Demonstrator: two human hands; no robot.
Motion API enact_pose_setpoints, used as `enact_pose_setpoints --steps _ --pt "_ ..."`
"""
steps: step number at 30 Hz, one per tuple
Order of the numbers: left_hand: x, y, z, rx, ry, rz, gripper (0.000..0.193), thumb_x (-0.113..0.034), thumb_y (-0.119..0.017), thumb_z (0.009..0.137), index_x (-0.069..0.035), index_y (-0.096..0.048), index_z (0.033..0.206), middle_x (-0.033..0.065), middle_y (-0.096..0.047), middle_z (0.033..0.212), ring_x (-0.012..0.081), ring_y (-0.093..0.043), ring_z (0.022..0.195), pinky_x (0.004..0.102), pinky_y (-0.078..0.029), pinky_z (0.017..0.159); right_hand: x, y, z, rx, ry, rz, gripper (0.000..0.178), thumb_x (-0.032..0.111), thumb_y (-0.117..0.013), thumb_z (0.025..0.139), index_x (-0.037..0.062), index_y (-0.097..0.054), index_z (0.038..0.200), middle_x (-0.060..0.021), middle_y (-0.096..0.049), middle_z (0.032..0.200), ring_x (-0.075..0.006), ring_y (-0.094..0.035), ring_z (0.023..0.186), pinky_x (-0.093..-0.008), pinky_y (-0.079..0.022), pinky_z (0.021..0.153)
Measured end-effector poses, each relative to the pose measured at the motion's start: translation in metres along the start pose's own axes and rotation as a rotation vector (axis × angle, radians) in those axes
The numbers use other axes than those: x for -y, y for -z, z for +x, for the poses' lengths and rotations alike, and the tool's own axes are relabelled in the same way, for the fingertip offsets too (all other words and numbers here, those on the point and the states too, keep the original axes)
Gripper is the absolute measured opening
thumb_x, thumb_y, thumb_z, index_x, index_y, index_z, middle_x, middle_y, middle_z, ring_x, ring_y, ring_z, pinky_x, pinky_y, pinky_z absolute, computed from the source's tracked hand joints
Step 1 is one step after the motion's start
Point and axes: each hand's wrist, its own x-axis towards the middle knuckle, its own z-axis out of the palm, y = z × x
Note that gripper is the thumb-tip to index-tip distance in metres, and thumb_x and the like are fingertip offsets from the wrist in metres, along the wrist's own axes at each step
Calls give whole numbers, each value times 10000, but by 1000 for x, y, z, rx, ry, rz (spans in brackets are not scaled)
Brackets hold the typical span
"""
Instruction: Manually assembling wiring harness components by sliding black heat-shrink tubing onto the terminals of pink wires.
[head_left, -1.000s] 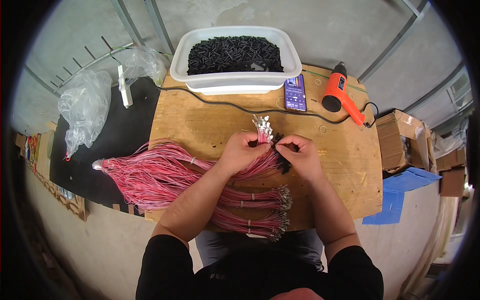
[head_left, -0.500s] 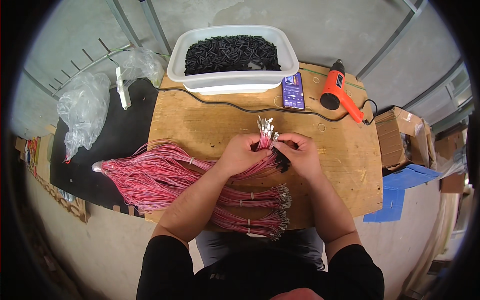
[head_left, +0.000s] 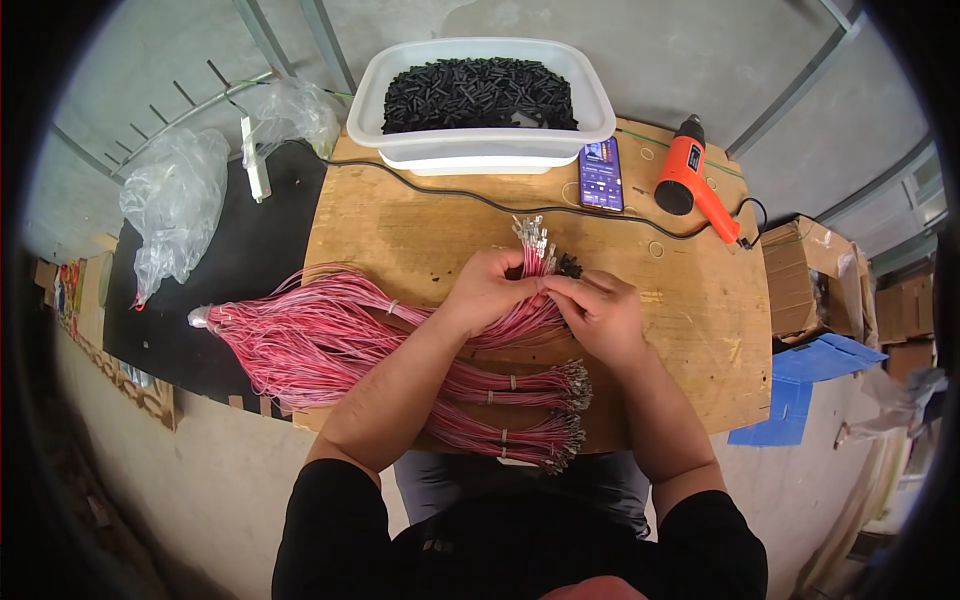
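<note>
A bundle of pink wires [head_left: 539, 261] stands up in my left hand [head_left: 487, 292], gripped between thumb and fingers. Bare metal terminals [head_left: 531, 232] fan out at its top. My right hand [head_left: 603, 314] is closed in a pinch against the bundle, its fingertips meeting my left thumb; what they pinch is too small to make out. Black sleeves [head_left: 569, 266] show just behind the right fingers. Under my left forearm lies a big hank of pink wires [head_left: 290, 345], with tied bunches [head_left: 515, 383] whose terminal ends point right.
A white tub [head_left: 480, 150] of black sleeves stands at the table's back. Right of it are a phone [head_left: 601, 178] and an orange heat gun [head_left: 688, 180]. A black cord [head_left: 440, 191] crosses the wooden table [head_left: 690, 340]. Plastic bags [head_left: 180, 205] lie left; cardboard boxes [head_left: 800, 280] stand right.
My right fingertips have moved from beside the metal terminals down the bundle to my left thumb. The left hand keeps its grip. The whole view has shifted slightly.
</note>
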Motion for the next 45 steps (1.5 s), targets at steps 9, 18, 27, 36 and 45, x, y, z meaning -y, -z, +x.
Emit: enact_pose_setpoints --steps 9,18,27,36,45 --pt "4 3 0 8 47 -147 83 -6 -667 889 29 -699 957 45 -681 781 97 -622 715 245 -499 648 3 2 1 33 111 -119 187 40 -775 725 115 -714 885 -45 -560 669 -238 -592 598 -357 -491 531" --pt "5 2 -1 -13 -1 -193 202 34 -655 871 29 -653 1073 54 -673 842 114 -628 719 253 -508 644 12 6 2 91 161 -161 178 13 -736 704 115 -660 829 -46 -544 667 -239 -590 596 -365 -478 520" --pt "-1 7 -2 -245 -97 -178 237 19 -643 917 2 -637 1153 46 -668 912 112 -665 780 244 -558 675 15 24 0 182 199 -277 148 71 -692 722 125 -610 832 -35 -520 675 -226 -595 626 -367 -481 524" --pt "1 9 -3 -212 -92 -263 218 33 -665 901 13 -625 1115 77 -686 949 123 -659 808 257 -549 709 7 15 -19 248 148 -311 107 79 -682 736 135 -611 793 -35 -528 672 -236 -598 616 -365 -491 543" --pt "0 10 -1 -93 47 -238 258 49 -684 885 30 -632 1136 116 -693 1030 141 -662 844 262 -553 734 -10 29 -8 26 -580 298 144 66 -736 879 41 -757 1019 48 -498 636 -46 -408 553 -233 -339 515"
